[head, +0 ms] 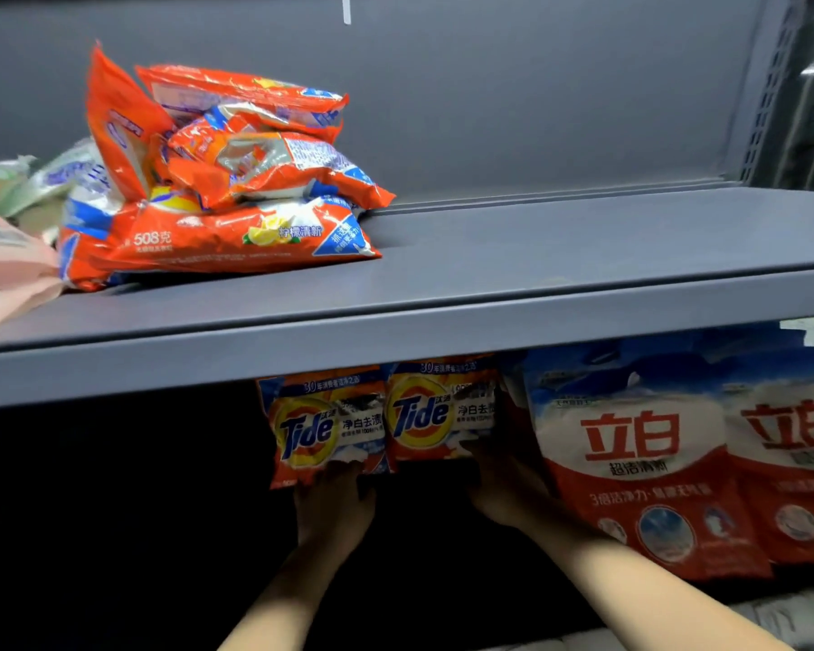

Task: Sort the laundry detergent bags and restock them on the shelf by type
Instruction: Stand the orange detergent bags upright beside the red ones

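Two small orange Tide bags stand upright side by side under the grey shelf board (395, 331). My left hand (332, 505) grips the lower edge of the left Tide bag (323, 425). My right hand (499, 481) holds the bottom right corner of the right Tide bag (438, 415). To their right stand two large red-and-white detergent bags (640, 462) with blue tops, upright on the same lower level. On the upper shelf at the left lies a loose pile of orange detergent bags (226, 180).
Pale pink and green bags (5, 256) lie at the far left of the upper shelf. The upper shelf's right half is bare grey metal. The lower level left of the Tide bags is dark. A perforated upright post (767, 86) stands at the right.
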{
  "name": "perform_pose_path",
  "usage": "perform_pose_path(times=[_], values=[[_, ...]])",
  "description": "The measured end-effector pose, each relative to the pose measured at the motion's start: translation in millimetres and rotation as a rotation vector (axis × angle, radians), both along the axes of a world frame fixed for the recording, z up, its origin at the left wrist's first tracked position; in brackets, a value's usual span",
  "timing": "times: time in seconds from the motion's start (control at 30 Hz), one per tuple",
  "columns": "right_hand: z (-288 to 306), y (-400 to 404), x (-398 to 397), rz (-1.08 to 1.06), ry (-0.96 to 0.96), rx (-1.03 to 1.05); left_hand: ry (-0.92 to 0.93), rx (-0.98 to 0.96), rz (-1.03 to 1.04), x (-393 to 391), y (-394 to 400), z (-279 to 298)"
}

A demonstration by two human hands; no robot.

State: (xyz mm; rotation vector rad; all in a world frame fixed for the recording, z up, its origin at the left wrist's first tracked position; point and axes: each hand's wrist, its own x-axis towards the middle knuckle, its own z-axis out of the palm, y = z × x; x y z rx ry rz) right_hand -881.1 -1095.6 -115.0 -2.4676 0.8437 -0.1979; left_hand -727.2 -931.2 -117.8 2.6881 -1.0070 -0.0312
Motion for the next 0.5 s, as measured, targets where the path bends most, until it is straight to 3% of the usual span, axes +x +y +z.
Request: perform_pose_path(times=[0.3,0.4,0.5], values=[[87.1,50.8,-68.1,0.116,0.104,-0.030,-0.054,-0.027,0.079,-93.8,45.7,69.4],[113.7,72.8,-87.0,0.169,0.128,-0.090,-0.043,-0.169,0.104,-124.6,67.0,101.8],[143.0,99.2,-102.1,0.176,-0.023,-0.191,-0.110,-0.307,0.122,-149.2,89.0,147.1]])
